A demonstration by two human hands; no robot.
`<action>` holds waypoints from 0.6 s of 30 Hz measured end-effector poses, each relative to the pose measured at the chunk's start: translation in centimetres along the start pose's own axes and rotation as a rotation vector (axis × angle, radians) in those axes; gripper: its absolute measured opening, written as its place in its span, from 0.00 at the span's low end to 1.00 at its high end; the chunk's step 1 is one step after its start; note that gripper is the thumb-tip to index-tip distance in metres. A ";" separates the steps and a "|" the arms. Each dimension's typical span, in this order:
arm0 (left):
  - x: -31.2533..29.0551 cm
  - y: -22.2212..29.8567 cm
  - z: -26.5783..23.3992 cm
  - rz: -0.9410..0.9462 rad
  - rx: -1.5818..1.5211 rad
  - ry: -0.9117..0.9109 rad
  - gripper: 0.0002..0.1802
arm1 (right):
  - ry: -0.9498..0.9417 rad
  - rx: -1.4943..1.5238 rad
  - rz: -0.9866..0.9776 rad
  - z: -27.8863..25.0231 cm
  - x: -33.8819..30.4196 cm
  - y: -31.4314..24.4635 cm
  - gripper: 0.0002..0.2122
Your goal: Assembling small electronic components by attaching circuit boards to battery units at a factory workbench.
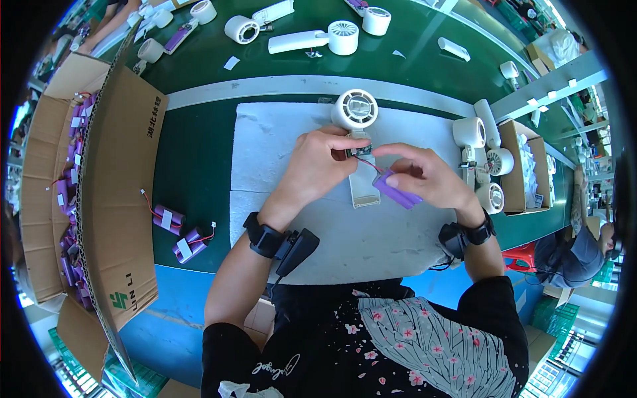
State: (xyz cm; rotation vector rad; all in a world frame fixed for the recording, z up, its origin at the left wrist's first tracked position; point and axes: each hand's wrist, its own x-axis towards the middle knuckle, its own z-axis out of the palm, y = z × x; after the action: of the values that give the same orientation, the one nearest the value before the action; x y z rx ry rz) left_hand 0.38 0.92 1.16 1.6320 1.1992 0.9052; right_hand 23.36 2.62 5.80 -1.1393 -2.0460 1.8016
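A white handheld fan [355, 109] lies on the pale mat with its round head away from me and its handle shell [365, 192] uncovered. My left hand [312, 162] is closed on the fan at the neck, thumb and fingers around a small dark circuit board [361, 151]. In my right hand [434, 178] is a purple battery pack [397, 190], pinched between thumb and fingers, just right of the handle. Thin red and black wires [371, 164] run from the battery up toward the board; their far end is partly hidden by my fingers.
Two wired purple batteries [170, 220] lie left of the mat [279, 219]. A tall cardboard box [126, 172] of batteries stands at far left. Several white fans [470, 132] and a smaller carton [514, 166] are at right. More fan parts [343, 38] lie beyond a grey rail [265, 87].
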 end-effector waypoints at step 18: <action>0.0 0.2 0.3 0.185 0.134 0.053 0.18 | -0.070 0.259 -0.166 -0.8 -0.2 1.9 0.40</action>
State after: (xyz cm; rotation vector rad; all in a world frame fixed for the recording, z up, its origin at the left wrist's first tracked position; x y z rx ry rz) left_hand 0.75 0.86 1.19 1.8605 1.1805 1.0071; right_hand 24.75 3.07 4.30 -0.8215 -1.8139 1.9743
